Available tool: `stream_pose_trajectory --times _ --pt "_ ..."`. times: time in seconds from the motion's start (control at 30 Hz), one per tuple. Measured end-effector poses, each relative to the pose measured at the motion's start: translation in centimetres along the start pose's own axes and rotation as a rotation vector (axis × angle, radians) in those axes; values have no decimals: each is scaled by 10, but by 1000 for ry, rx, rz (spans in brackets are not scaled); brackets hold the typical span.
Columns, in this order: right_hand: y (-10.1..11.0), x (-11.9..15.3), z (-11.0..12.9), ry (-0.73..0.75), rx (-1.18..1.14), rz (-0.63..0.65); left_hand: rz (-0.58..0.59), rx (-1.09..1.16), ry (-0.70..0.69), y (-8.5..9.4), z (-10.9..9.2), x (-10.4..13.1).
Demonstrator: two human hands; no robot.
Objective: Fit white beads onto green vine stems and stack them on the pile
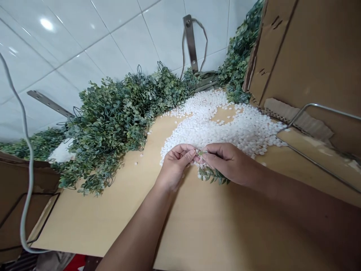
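At the near edge of a heap of small white pieces, both hands meet fingertip to fingertip. My left hand is closed in a pinch, thumb against forefinger; what sits between those fingertips is too small to name. My right hand pinches an artificial leaf sprig, whose green leaves hang below the fingers. A pale green tip shows between the two hands. Part of the sprig is hidden behind the right hand.
A large pile of artificial greenery lies along the tiled wall. Cardboard boxes stand at the right and lower left. A metal wire frame rests at the right of the tan tabletop. A white cable hangs at left.
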State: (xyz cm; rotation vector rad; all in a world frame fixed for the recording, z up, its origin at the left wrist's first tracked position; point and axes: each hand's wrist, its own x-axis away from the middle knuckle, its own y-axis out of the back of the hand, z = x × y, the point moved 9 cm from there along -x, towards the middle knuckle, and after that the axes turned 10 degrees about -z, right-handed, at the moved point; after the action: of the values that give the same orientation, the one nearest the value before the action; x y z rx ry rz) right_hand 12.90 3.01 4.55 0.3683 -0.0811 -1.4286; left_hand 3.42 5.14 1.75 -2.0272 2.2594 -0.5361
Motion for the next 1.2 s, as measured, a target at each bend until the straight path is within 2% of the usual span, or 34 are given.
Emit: stream_pose_trajectory --times 0.2,0.47,0.83,1.2 --pt "-6 1 -4 -5 7 17 -38 38 84 9 8 2" --pt "-4 5 3 47 82 -31 -5 9 32 7 1 3" --pt "2 7 7 39 89 -100 -25 94 91 9 7 1" --pt "3 13 22 220 259 -199 16 94 58 6 1 4"
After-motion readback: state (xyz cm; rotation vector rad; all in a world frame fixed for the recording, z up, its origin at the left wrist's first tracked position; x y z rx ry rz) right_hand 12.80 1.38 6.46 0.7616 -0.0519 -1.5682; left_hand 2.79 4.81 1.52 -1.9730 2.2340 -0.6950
